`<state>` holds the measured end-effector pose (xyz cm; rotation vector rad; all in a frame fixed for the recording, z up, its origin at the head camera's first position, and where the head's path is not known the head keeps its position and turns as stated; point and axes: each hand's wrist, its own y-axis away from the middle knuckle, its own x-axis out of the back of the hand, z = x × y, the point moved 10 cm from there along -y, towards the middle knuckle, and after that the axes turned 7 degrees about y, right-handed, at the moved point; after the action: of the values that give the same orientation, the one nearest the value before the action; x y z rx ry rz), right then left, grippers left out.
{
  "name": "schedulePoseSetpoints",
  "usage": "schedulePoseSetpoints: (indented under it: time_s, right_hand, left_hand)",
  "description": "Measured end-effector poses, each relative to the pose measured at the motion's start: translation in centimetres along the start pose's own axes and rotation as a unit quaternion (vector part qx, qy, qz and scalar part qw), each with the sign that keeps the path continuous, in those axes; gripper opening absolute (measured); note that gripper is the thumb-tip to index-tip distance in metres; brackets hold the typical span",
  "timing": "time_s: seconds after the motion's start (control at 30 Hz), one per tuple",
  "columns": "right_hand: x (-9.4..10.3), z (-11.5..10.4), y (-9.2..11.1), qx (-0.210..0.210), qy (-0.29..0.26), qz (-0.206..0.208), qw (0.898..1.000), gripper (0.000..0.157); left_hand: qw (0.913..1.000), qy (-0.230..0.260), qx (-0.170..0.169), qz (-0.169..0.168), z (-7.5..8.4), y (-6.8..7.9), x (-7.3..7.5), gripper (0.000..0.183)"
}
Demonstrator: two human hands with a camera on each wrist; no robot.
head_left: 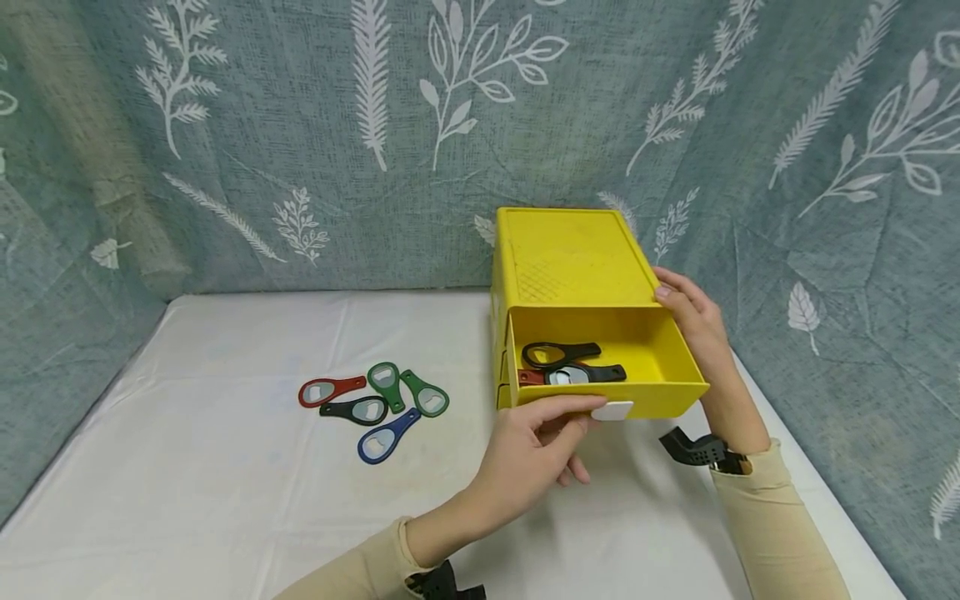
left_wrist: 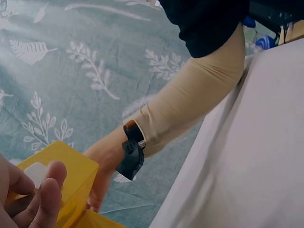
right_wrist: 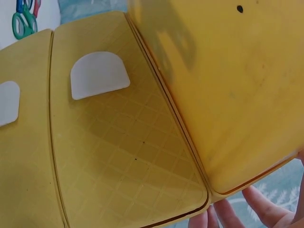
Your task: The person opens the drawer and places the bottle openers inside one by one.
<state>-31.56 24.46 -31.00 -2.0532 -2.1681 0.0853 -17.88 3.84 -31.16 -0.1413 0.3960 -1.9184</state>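
Observation:
A yellow drawer cabinet (head_left: 573, 250) stands on the table with its top drawer (head_left: 660, 400) pulled out. My left hand (head_left: 517, 454) pinches the white handle (head_left: 612, 410) on the drawer's front. Along the cabinet's right side, my right hand (head_left: 693, 321) rests with extended fingers (right_wrist: 266, 209) against the wall near the top edge. Inside the drawer lie a black bottle opener (head_left: 551, 356), another dark bottle opener (head_left: 607, 373) and a partly hidden red one (head_left: 531, 377).
Left of the cabinet, several bottle openers lie grouped on the white tablecloth (head_left: 187, 467): red (head_left: 333, 390), black (head_left: 348, 410), blue (head_left: 390, 435) and green (head_left: 386, 385). Lower drawers with white handles (right_wrist: 99, 76) are closed. A patterned curtain (head_left: 315, 125) hangs behind.

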Motion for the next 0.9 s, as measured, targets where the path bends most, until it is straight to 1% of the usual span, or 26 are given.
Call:
schedulePoseSetpoints:
  time_s: [0.1,0.27,0.37,0.47,0.63,0.8,0.9]
  right_hand:
    - [0.0,0.0,-0.1,-0.002,0.001,0.002,1.0,0.049]
    - [0.1,0.2,-0.1,-0.009,-0.003,0.004,1.0,0.05]
    - [0.1,0.2,-0.1,-0.01,-0.001,0.006,1.0,0.05]
    - [0.2,0.1,-0.2,-0.009,0.003,0.006,1.0,0.05]
    - [0.3,-0.1,-0.3,-0.005,0.002,0.01,1.0,0.049]
    - [0.1,0.1,-0.3,-0.007,-0.011,0.009,1.0,0.048]
    - [0.0,0.1,-0.3,-0.005,-0.018,0.007,1.0,0.048]
  left_hand:
    - [0.9999,0.003,-0.015,-0.005,-1.1,-0.3,0.2,0.028]
    - [0.9989,0.018,-0.043,-0.004,-1.1,-0.6,0.3,0.027]
    - [0.9982,0.02,-0.056,0.006,-1.0,-0.8,0.5,0.026]
    - [0.9976,0.011,-0.066,0.018,-0.8,-0.9,0.7,0.024]
    - [0.9977,0.003,-0.063,0.024,-0.7,-1.2,0.9,0.023]
    - [0.9984,0.002,-0.046,0.032,-0.9,-1.3,1.1,0.024]
    - [0.9986,0.004,-0.037,0.036,-0.6,-1.3,1.2,0.024]
